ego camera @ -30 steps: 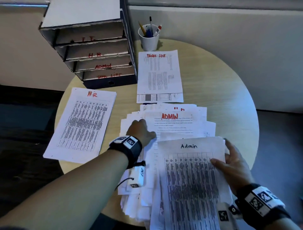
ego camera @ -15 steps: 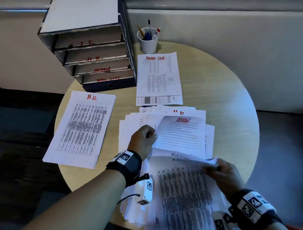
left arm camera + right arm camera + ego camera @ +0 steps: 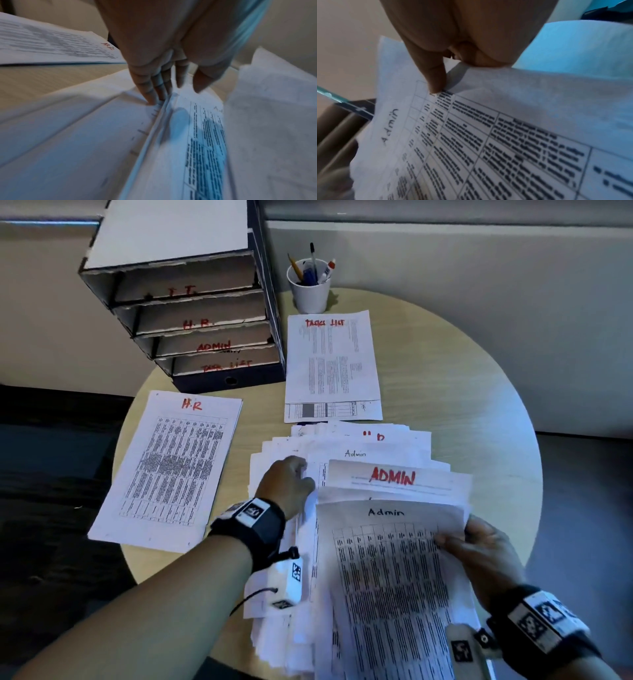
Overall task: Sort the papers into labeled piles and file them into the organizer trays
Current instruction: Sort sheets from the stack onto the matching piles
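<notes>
On table (image 3: 445, 371) | right hand (image 3: 486, 556) pinches Admin sheet (image 3: 394, 577) edge | left hand (image 3: 287, 484) fingers straight, pressing stack (image 3: 281, 631)

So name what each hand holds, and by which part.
Right hand pinches the Admin sheet by its right edge. Left hand holds nothing, fingers pressing the paper stack.

Both bare forearms wear black wristbands (image 3: 251, 520) with white marker tags and small white camera units (image 3: 287, 583).
</notes>
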`<state>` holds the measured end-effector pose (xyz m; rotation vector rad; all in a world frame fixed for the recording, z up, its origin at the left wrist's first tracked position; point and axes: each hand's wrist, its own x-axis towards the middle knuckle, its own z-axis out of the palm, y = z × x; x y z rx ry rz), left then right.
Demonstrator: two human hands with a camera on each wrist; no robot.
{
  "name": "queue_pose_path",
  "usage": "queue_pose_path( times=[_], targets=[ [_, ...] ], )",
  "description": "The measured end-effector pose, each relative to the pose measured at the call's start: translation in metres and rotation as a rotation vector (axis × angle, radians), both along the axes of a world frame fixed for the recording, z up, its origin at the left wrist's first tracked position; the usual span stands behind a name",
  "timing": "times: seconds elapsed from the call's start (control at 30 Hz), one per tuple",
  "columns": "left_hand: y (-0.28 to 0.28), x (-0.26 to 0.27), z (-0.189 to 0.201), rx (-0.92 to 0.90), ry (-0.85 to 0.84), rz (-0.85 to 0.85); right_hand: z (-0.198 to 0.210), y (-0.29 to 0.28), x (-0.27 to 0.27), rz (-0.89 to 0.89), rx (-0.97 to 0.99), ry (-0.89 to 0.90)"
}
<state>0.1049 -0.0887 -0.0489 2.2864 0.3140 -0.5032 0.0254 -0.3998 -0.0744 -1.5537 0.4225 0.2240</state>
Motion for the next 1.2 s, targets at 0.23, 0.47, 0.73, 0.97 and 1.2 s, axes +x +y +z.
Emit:
queue_pose_path(
  times=[0.23,0.47,0.73,0.97,1.2],
  targets=[
    [-0.021,0.008,-0.02,0.104,0.082,0.108,-0.021,0.006,-0.011,0.169,-0.341,0.05],
    [-0.02,-0.006,-0.024,-0.053,-0.091,0.168,-0.018,0.004,-0.013,0.15,-0.279,0.104],
    [0.006,-0.062,0.011,-0.527,-0.07,-0.009,0.004,-0.014,-0.019,-0.037,0.085,0.031],
    [0.011,-0.052,0.003,-0.455,0.012,-0.132,0.017,-0.004,-0.014,0.128,-0.144,0.097],
    [-0.002,-0.033,0.008,-0.472,0.084,-0.177,0.024,0.011,-0.004,0.107,-0.124,0.031]
  ],
)
